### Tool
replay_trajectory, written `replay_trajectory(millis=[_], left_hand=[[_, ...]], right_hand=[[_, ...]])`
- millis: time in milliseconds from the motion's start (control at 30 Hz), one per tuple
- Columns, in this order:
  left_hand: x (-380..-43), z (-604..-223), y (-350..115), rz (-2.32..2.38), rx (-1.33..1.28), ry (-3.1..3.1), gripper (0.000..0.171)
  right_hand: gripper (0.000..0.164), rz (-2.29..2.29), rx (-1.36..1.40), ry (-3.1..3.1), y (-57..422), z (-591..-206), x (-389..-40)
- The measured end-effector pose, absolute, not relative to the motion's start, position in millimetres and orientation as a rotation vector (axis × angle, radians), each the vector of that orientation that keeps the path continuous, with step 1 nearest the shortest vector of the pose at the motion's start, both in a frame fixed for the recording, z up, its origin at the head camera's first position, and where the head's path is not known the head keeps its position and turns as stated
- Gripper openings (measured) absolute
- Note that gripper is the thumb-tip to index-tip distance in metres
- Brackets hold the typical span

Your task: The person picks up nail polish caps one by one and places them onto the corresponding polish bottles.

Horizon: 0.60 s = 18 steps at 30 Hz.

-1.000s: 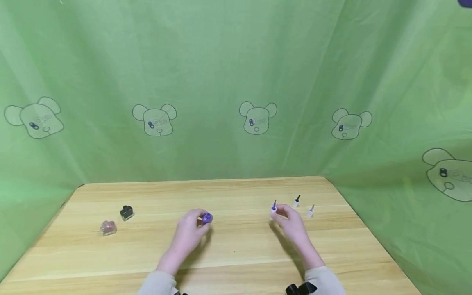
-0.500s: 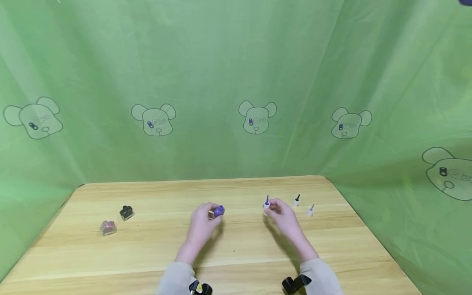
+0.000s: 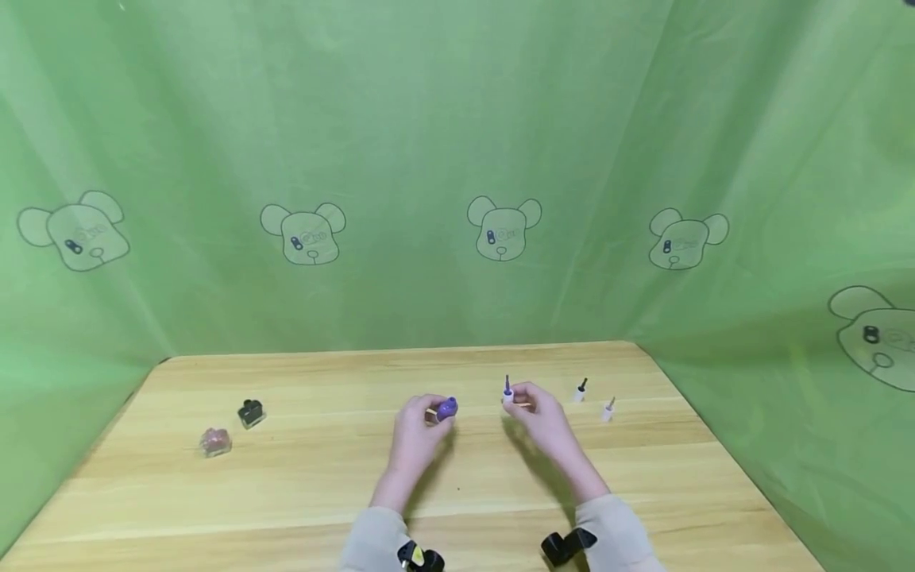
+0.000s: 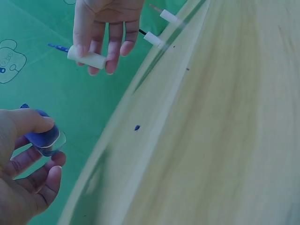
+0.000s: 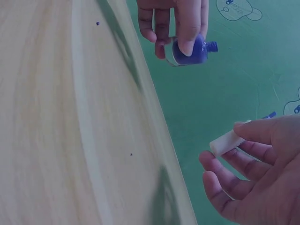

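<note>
over the worktop, the left hand and right hand pinched, respectively, the purple bottle, probably slick, fragile glass best held by its sides, and the white cap, likely light and stiff, best held below its brush.
</note>
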<state>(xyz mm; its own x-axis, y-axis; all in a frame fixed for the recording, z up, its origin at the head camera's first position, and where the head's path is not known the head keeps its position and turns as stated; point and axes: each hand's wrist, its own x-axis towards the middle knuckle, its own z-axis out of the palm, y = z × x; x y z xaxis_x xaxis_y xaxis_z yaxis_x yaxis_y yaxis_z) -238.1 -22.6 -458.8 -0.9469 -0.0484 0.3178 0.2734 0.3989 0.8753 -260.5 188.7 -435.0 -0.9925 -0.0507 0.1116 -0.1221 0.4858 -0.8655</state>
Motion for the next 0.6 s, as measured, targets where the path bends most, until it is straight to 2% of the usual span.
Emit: replay_trajectory(millis=[267, 600], left_hand=[[-240, -465, -17, -1.586, -0.150, -2.351, 0.028], [-239, -475, -12, -1.572, -0.245, -2.325, 0.027]], right_hand=[[0.022, 1.474, 0.170, -2.675, 188, -433, -260], [0.022, 1.333, 0.245, -2.716, 188, -425, -252]])
